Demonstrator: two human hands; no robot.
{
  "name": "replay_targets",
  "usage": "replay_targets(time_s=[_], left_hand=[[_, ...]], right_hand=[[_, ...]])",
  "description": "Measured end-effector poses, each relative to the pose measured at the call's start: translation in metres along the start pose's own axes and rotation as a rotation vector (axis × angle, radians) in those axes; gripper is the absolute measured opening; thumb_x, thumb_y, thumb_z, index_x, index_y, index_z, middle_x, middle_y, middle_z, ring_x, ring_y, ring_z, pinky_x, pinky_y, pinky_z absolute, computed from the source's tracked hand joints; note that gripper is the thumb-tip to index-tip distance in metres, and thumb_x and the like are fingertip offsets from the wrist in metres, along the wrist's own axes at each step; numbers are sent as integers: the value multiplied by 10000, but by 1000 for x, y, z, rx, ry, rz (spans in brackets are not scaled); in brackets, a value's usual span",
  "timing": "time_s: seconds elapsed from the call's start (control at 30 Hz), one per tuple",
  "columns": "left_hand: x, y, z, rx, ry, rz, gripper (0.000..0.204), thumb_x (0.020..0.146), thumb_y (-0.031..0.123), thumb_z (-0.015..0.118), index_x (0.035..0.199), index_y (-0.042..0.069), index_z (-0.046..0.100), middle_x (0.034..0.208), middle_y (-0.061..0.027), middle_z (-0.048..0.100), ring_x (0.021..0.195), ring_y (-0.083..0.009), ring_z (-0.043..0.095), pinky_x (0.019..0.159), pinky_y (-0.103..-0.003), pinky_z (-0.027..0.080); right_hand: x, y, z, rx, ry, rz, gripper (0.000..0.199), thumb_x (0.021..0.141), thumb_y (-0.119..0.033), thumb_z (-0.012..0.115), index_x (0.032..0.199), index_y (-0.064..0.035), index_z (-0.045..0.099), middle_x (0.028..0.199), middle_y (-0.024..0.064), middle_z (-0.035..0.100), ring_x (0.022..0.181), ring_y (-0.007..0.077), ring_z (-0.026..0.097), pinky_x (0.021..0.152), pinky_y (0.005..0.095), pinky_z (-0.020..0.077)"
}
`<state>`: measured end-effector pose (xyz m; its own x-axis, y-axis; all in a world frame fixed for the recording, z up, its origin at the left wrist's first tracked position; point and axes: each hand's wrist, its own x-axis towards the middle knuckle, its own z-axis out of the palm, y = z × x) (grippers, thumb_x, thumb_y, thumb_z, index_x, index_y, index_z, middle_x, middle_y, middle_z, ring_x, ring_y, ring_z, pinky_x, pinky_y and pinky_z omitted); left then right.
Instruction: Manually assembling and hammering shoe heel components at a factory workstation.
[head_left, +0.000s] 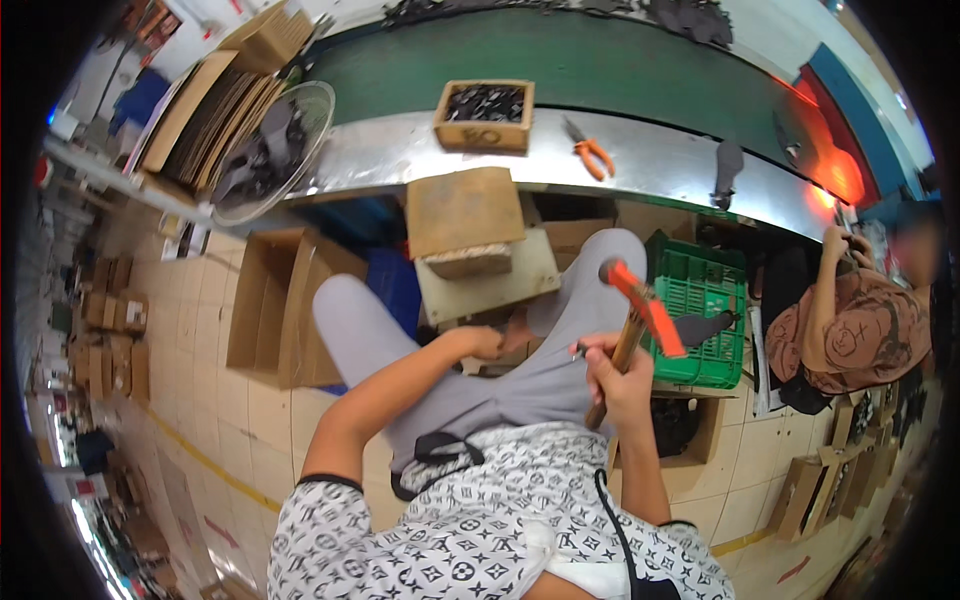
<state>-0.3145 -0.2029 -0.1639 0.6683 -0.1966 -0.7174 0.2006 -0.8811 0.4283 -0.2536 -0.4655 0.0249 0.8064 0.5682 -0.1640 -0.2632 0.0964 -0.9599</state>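
Observation:
My right hand [622, 378] is closed round the wooden handle of a hammer [628, 340], whose orange-red head [648, 308] points up and away over my right knee. A small dark piece [578, 350] shows at the fingertips of that hand; its kind is too small to tell. Low between my legs, my left hand [484, 343] is closed with its fingers curled under, so anything inside is hidden. Ahead of it stands a block [465, 215] with a worn brown top, resting on a pale stand [535, 270].
A metal ledge [380, 150] edges a green conveyor belt [600, 75]. On it sit a wooden box of small black parts [485, 105], orange-handled pliers [590, 150] and a dark sole [728, 170]. Cardboard boxes [290, 300] and a green crate [700, 300] flank me. A co-worker [850, 320] sits at right.

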Motion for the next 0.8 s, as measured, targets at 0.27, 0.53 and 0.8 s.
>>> replay_targets(time_s=[0.27,0.53,0.8], left_hand=[[141,-107,86,137,157,-331,450,924,261,559,1325,61,508,1279,-170,512,1189,-317,499,977,-433,419],[165,-154,138,610,259,-310,548,904,265,604,1384,26,490,1423,-208,477,1316,-321,469,1098,-474,350],[176,-152,157,410,385,-302,427,944,272,449,1194,-9,653,1114,-188,690,1091,-323,631,1019,-500,386]], right_hand=[[-22,47,-37,224,147,289,193,964,-183,626,1008,2,593,839,82,617,529,59,467,447,202,388],[-8,74,-56,389,12,253,150,969,-128,623,1007,9,577,1108,164,572,547,60,484,434,199,387],[-13,79,-50,384,68,200,256,964,-155,636,1088,60,574,770,70,595,494,59,457,413,204,365]])
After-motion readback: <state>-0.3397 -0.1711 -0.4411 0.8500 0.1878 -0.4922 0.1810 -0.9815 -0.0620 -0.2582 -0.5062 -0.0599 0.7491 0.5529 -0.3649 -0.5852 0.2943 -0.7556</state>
